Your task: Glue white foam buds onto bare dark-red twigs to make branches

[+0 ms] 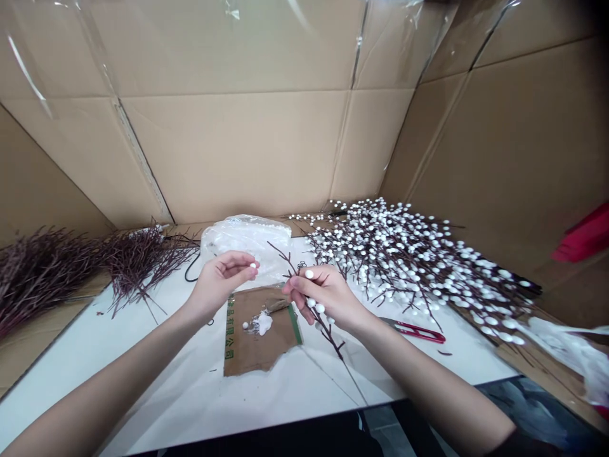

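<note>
Along the left edge of the head view, a bundle of bare brown twigs [42,270] is cut off, as is an unidentifiable red object [585,235] at the right; the contents of a clear plastic bag [245,238] are blurred. Above the white counter [181,381], the right hand [328,293] pinches and partly hides a thin dark-brown branch with white oval buds [339,349]. Just apart from it, the left hand [221,279] pinches a small white bead [254,265], partly covered.

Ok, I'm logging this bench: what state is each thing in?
Left hand: pinching a white ball
Right hand: gripping a twig
Twig: tip bare, balls lower down
Brown twig bundles, left: bare
Branches, right: heaped, studded with balls
Clear bag: crumpled
Cardboard piece: flat, smeared with white paste
Red snips: lying unheld
</note>
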A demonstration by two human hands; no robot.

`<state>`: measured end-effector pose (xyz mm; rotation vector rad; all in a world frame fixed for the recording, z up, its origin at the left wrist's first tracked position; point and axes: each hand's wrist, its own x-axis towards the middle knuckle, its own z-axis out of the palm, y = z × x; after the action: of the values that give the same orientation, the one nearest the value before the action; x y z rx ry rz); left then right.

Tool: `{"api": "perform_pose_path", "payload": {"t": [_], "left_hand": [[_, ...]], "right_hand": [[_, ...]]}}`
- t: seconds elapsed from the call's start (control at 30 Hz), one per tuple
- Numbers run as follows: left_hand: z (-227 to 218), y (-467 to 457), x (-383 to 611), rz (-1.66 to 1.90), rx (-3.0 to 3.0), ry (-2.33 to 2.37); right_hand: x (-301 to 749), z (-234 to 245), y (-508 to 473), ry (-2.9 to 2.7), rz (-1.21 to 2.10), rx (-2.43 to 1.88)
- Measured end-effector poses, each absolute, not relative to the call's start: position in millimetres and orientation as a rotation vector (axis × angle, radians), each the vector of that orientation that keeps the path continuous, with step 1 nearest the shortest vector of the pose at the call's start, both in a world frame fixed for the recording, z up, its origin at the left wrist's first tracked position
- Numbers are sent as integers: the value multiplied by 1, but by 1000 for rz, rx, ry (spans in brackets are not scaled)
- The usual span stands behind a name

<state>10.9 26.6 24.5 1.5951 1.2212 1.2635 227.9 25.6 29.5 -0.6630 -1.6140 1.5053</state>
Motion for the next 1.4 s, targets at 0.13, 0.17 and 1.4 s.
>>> {"api": "perform_pose_path", "payload": {"t": [0.13, 0.17, 1.4], "left_hand": [[24, -9, 24, 1374, 1306, 1101], [22, -13, 25, 1392, 1275, 1082], [1, -21, 36, 1401, 1029, 1085]], "right_hand": [[214, 31, 23, -1672, 1537, -663], [211, 30, 22, -1684, 1537, -664], [192, 9, 12, -1922, 1085, -859]]}}
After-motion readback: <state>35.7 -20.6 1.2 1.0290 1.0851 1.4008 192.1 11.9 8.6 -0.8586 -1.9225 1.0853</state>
